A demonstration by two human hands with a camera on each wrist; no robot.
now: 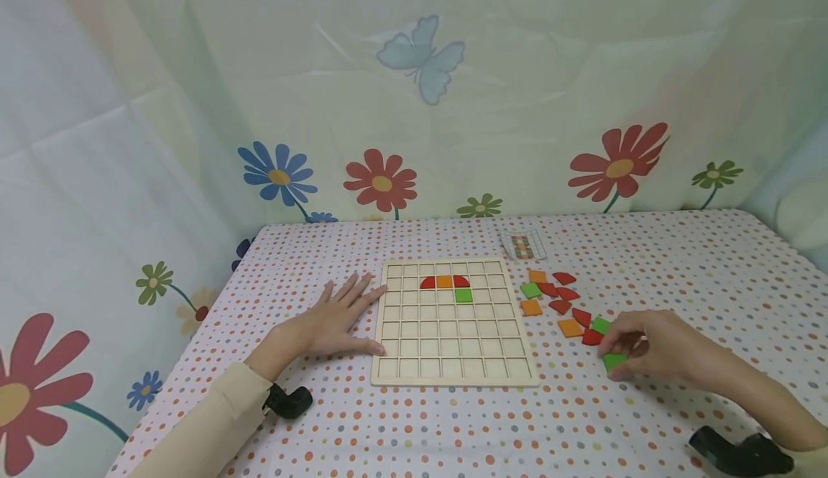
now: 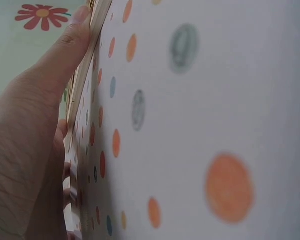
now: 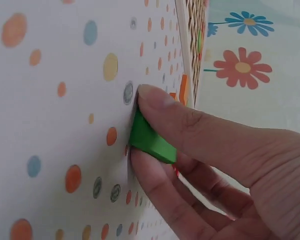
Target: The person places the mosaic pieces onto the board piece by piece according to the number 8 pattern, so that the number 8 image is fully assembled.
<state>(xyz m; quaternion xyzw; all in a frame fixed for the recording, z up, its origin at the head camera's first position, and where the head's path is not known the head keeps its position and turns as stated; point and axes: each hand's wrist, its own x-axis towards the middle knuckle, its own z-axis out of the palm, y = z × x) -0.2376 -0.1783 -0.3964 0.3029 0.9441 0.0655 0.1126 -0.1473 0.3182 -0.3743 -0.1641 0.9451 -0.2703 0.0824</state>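
A wooden grid board [image 1: 420, 348] lies on the dotted cloth. In its upper rows sit two red quarter-circle tiles [image 1: 428, 283] with an orange square tile [image 1: 444, 282] between them, and a green square tile [image 1: 463, 295] below the right one. My left hand [image 1: 330, 320] is spread beside the board, thumb and fingertips at its left edge. At the right, my right hand [image 1: 660, 345] pinches a green square tile [image 3: 152, 140] between thumb and finger, close to the cloth.
Loose red tiles [image 1: 560, 307], orange tiles [image 1: 571, 328] and green tiles [image 1: 531, 290] are scattered between the board and my right hand. A small patterned card [image 1: 522, 246] lies behind them. A flowered curtain [image 1: 517, 104] hangs at the table's back.
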